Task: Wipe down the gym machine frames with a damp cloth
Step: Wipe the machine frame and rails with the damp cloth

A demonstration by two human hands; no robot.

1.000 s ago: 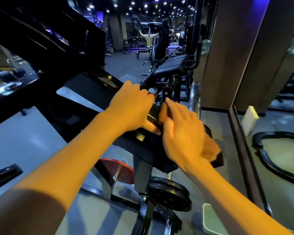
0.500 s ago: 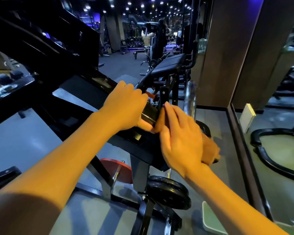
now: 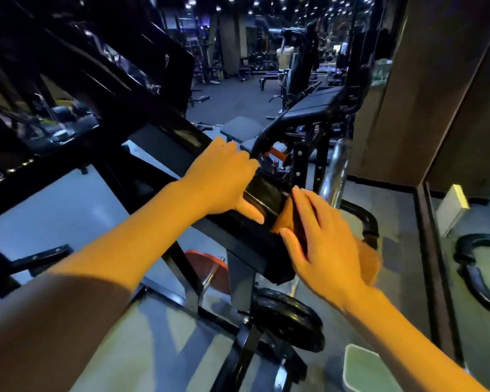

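Head camera view, looking down at two bare arms reaching over a black gym machine frame (image 3: 246,239). The left hand (image 3: 224,176) grasps the sloping frame beam, fingers curled over its top edge and thumb along the near side. Just to its right, the right hand (image 3: 323,241) lies flat with straight fingers, pressing an orange cloth (image 3: 369,260) against the end of the same beam; the cloth shows beneath the palm. Below the beam sit a red weight plate (image 3: 207,265) and black weight plates (image 3: 289,318). A padded bench (image 3: 314,104) stands beyond, near a wood-panelled wall (image 3: 425,89)
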